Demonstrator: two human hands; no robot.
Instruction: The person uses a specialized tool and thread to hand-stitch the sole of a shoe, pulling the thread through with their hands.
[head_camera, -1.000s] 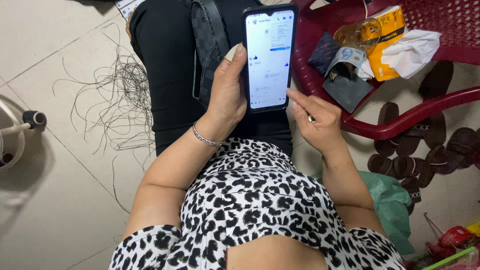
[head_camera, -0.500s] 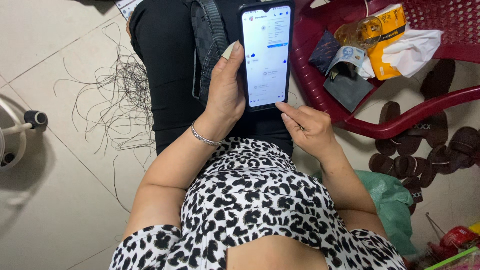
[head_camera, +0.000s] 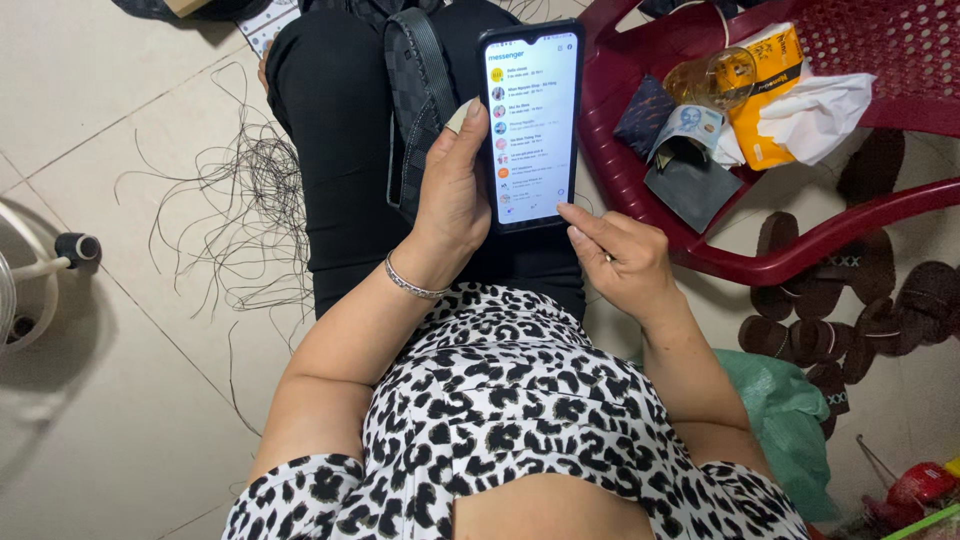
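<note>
My left hand (head_camera: 455, 195) grips a black smartphone (head_camera: 533, 120) upright over my lap, thumb along its left edge. The lit screen shows a white list of small round pictures and text lines. My right hand (head_camera: 615, 255) sits just below the phone's lower right corner, its index finger stretched toward the bottom of the screen and holding nothing. A silver bracelet (head_camera: 412, 283) circles my left wrist. A black strap (head_camera: 418, 95) lies across my black trousers behind the phone.
A dark red plastic chair (head_camera: 800, 240) stands at the right, holding a yellow packet (head_camera: 765, 95), white tissue (head_camera: 815, 110), a glass, a banknote and dark pouches. Thin black wires (head_camera: 240, 200) sprawl over the tiled floor at the left. A green bag (head_camera: 790, 420) lies lower right.
The phone has tilted and shifted slightly left, and its screen changed from a chat to a list. My right hand dropped from the phone's right edge to below its bottom corner.
</note>
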